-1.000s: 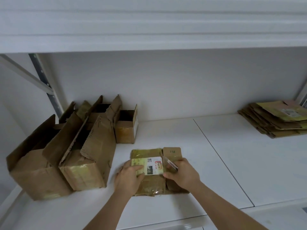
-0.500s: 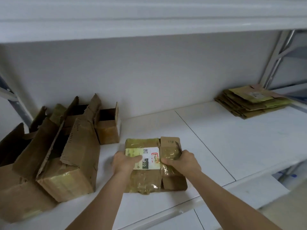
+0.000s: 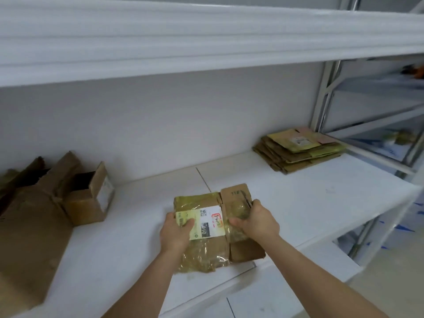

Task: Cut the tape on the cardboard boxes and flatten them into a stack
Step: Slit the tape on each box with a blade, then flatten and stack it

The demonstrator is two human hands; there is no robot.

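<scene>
Since the earlier frames both hands have slid the flat box nearer and right along the shelf (image 3: 309, 203), toward the near edge; view has swung right, so the stack sits closer to centre and the uncut boxes are pushed to the left edge.

Uncut boxes (image 3: 39, 203) crowd the left end of the shelf, flaps up, not flattened; the count is hard to tell, some are cropped. One small open box (image 3: 91, 198) stands at their right side. Stack (image 3: 298, 148) of flattened boxes lies far right on the shelf, well apart from the hands.

Flat box (image 3: 213, 228) lies at centre near the shelf's near edge, collapsed, wrapped in yellowish tape, white label (image 3: 206, 222) on top, bare brown flap on its right side.

Left hand (image 3: 176, 232) grips the box's left edge, thumb on the label, fingers curled under. Right hand (image 3: 257, 220) grips the right part, fingers curled over the far flap edge, thumb on the taped face. A thin dark thing, maybe a cutter, shows at the right fingertips; can't tell for sure.

Progress, as a judgement: partway. This box looks cut and flat, next goes right onto the stack; the left boxes all remain.
</scene>
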